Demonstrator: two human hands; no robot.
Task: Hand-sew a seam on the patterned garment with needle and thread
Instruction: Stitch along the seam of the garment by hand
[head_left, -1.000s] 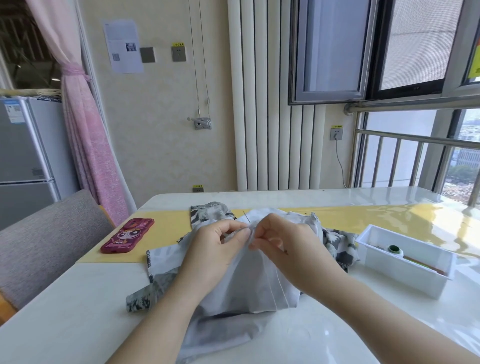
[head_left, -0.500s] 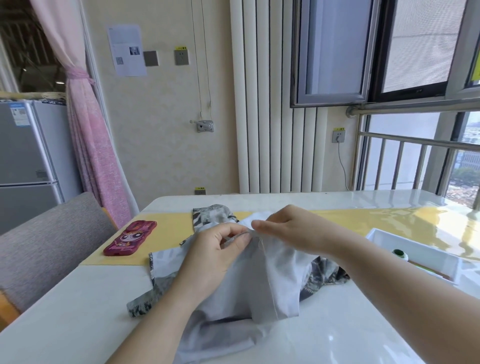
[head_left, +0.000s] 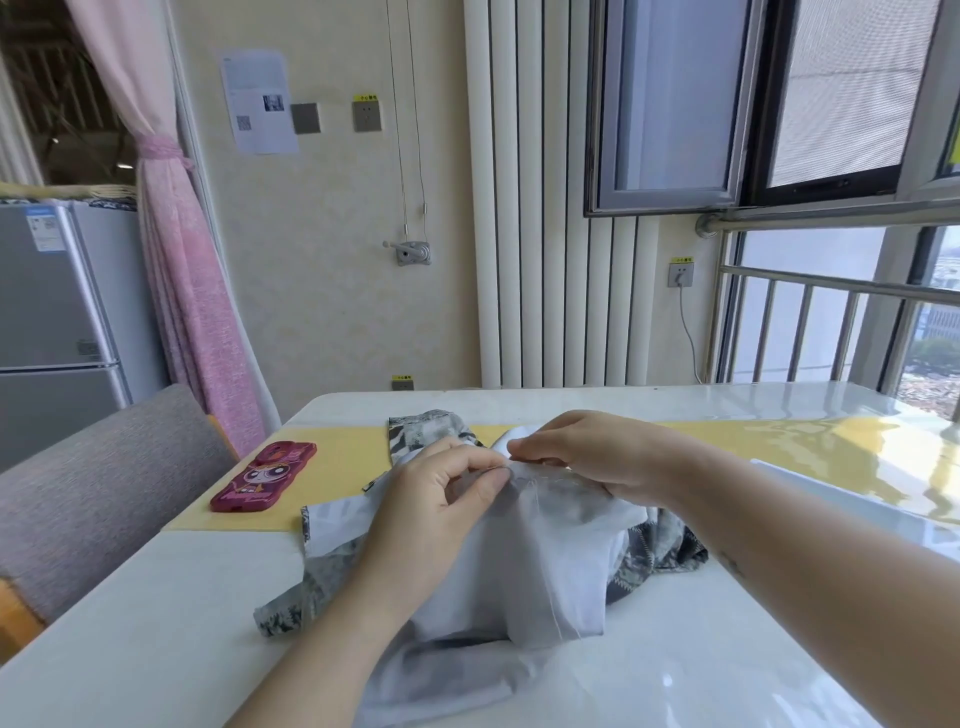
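Soft, crumpled garment (head_left: 545, 571) pinched by left hand (head_left: 441, 499) and right hand (head_left: 587, 452).

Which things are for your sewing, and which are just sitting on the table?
For the sewing:
- patterned garment, pinched at the seam by the left hand and the right hand
- thread trailing down the cloth
- needle: too small to make out

Just lying about:
- phone in a cartoon case
- yellow table runner

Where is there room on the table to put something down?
The bare white table near left, below the phone and beside the garment, is free. So is the near right side. The middle is crowded: left hand and right hand pinch the garment there.
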